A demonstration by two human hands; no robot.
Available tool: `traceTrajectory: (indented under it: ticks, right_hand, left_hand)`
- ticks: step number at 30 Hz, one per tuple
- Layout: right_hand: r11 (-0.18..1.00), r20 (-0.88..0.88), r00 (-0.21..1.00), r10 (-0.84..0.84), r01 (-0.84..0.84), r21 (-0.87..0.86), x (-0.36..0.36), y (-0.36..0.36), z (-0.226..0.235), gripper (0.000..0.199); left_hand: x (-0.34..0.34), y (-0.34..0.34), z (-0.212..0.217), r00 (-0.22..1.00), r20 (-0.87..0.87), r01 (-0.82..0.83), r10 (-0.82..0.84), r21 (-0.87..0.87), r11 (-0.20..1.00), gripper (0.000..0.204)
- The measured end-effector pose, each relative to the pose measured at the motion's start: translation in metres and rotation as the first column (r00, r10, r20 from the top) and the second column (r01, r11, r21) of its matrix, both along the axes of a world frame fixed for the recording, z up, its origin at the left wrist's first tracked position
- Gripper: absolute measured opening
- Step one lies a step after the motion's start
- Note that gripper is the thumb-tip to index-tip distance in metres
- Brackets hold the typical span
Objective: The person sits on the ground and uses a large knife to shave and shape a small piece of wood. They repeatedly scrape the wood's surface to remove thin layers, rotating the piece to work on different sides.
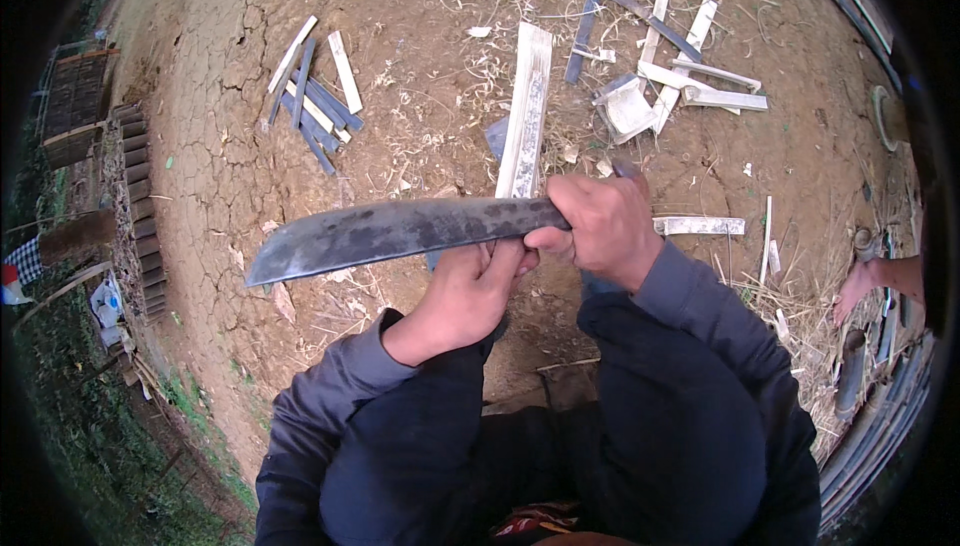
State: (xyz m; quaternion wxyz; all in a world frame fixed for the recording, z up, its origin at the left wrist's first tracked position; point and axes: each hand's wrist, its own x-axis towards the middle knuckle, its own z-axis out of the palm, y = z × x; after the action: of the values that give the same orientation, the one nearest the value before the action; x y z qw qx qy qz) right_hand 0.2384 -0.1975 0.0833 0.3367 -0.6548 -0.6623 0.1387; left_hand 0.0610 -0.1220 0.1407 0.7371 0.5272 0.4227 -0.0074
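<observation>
A long machete (pixel 400 236) with a dark, stained blade lies crosswise in front of me, its broad tip pointing left. My right hand (pixel 605 226) is closed around its handle. Below the blade, my left hand (pixel 465 296) has its fingers curled close to the right hand. A pale split bamboo piece (pixel 524 111) with grey patches runs away from me; its near end passes behind the blade to my left fingers, which appear closed on it. The blade hides the exact contact.
Split bamboo strips (pixel 315 101) lie in a loose pile at the far left, and more pale strips (pixel 690 76) at the far right. Shavings litter the brown, cracked ground (pixel 220 126). At the right edge another person's bare foot (pixel 858 291) shows beside bamboo poles (pixel 880 426).
</observation>
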Motion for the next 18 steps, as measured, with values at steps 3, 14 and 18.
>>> traceTrajectory:
  ticks: [3, 14, 18]
  right_hand:
    - [0.996, -0.002, 0.996, -0.094, 0.094, 0.009, 0.013, -0.003, -0.016, 0.059]
    - [0.981, 0.058, 0.989, -0.138, 0.145, -0.128, 0.02, -0.003, -0.025, 0.056]
    - [1.0, 0.08, 0.997, -0.022, 0.021, 0.013, 0.015, 0.0, -0.022, 0.058]
  left_hand:
    - [0.001, 0.005, -0.001, 0.994, 0.066, 0.088, -0.091, 0.038, 0.995, 0.025]
    - [0.001, 0.008, -0.005, 0.995, 0.061, -0.066, 0.075, -0.137, 0.988, 0.022]
    - [-0.006, 0.003, 0.0, 0.996, 0.093, 0.014, -0.007, -0.067, 0.998, 0.022]
